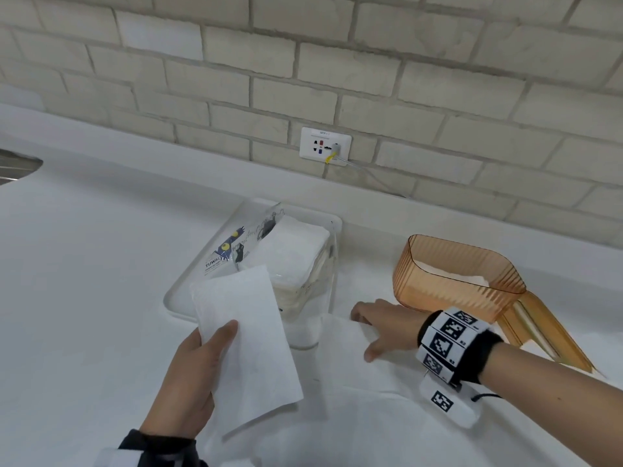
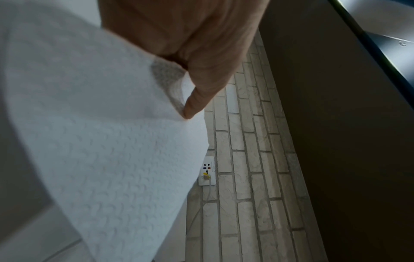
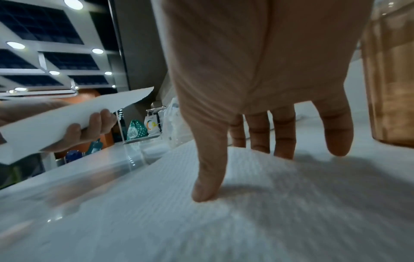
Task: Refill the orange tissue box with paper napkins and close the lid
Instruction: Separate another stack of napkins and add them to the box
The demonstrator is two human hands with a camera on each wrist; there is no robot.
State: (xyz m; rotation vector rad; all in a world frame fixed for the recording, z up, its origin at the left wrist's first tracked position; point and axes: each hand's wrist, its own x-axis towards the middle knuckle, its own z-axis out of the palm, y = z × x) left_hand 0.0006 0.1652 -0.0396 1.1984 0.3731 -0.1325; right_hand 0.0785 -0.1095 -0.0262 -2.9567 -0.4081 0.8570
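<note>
The orange tissue box (image 1: 451, 274) stands open at the right on the white counter, white paper showing inside; its orange lid (image 1: 542, 335) lies beside it. My left hand (image 1: 192, 375) holds a folded white napkin (image 1: 246, 338) above the counter, thumb on top (image 2: 197, 99), fingers curled under it (image 3: 94, 122). My right hand (image 1: 377, 325) lies flat with straight fingers on another white napkin (image 1: 354, 352) spread on the counter (image 3: 224, 203), just left of the orange box (image 3: 389, 88).
A clear tray (image 1: 188, 284) behind my left hand holds an opened plastic pack of napkins (image 1: 290, 257). A brick wall with a wall socket (image 1: 325, 146) and a plugged cable runs behind. A sink edge (image 1: 17, 166) shows far left.
</note>
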